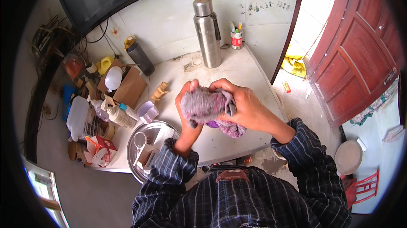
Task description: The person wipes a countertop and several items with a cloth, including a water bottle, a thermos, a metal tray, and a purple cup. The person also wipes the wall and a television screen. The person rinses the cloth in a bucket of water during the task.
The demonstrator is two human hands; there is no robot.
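A bunched grey and pink cloth (203, 104) is held up between both hands over the white table (235, 145). My left hand (187, 110) grips its left side, and my right hand (243, 105) has its fingers closed on the right side. A loose pinkish fold hangs below the right hand. Something purple shows under the cloth, partly hidden, and I cannot tell what it is. Behind the hands stands a tall steel vacuum flask (208, 37). A small tan animal figurine (159, 91) is left of the left hand.
A round metal tray (131, 151) with a brush and an open box lies at the left front. Pump bottles (119, 117), a cardboard box (131, 86), a lilac container (148, 112) and a dark bottle (140, 57) crowd the left. A tin of pens (236, 38) stands at the back right, a red door (359, 46) beyond.
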